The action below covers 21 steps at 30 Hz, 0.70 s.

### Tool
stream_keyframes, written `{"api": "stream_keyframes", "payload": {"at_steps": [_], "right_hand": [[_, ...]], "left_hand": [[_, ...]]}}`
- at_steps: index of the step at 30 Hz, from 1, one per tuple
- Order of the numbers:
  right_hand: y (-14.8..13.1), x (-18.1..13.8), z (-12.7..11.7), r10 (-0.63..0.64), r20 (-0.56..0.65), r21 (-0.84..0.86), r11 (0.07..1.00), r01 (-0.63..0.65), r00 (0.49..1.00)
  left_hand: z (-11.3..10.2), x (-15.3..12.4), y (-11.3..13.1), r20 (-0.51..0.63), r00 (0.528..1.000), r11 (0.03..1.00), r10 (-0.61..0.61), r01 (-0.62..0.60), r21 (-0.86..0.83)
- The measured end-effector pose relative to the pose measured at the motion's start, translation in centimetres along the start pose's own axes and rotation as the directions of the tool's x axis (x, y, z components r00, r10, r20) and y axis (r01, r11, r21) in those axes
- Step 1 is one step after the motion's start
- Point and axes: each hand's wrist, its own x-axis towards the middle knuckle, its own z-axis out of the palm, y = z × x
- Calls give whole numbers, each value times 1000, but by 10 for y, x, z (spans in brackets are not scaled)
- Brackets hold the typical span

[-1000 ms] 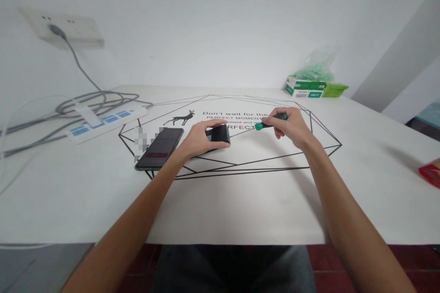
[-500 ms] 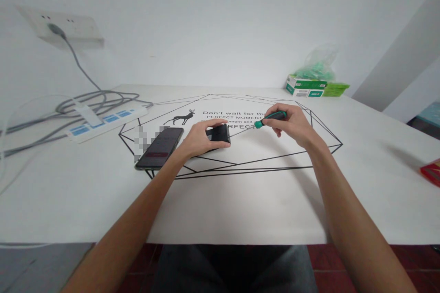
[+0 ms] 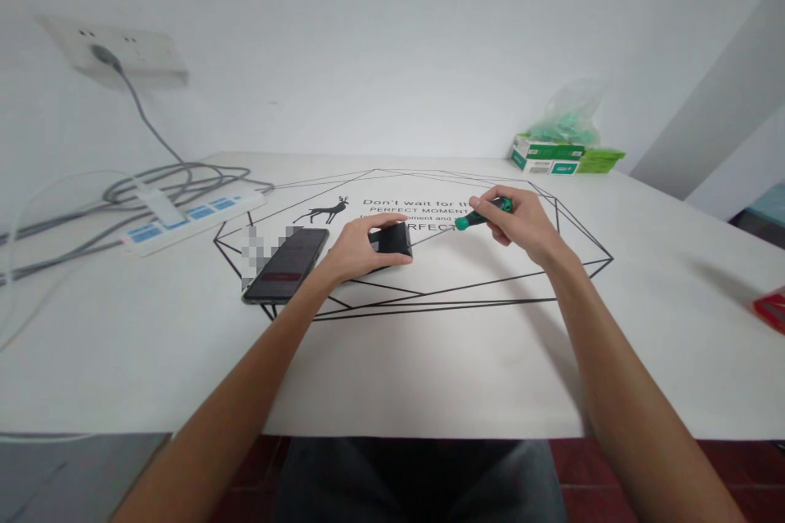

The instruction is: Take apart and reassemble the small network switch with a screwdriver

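My left hand [image 3: 356,251] grips a small black box-shaped object [image 3: 391,240] resting on the white table [image 3: 429,359], thumb and fingers closed around it. My right hand [image 3: 518,222] pinches a green-handled screwdriver [image 3: 480,216], whose thin shaft points left and down toward the black object. A dark smartphone [image 3: 285,264] lies flat just left of my left hand.
A white power strip [image 3: 190,218] with grey cables [image 3: 153,180] lies at the far left, plugged into a wall socket [image 3: 116,57]. Green and white boxes with a plastic bag [image 3: 561,149] sit at the back right. A red object [image 3: 771,309] lies at the right edge.
My right hand has shifted slightly with the screwdriver, turning it a little. The left hand stays on the black object.
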Motion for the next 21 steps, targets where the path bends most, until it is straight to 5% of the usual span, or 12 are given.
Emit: {"api": "stream_keyframes", "payload": {"at_steps": [16,21], "right_hand": [[-1,0,2,81,-23,15,997,-81,996],[-3,-3,-3,143,159,137,977,-165,977]], "left_hand": [[0,1,-1,-4,1000,1000,6,-6,8],[1,1,-5,1,1000,1000,7,-7,22]]}}
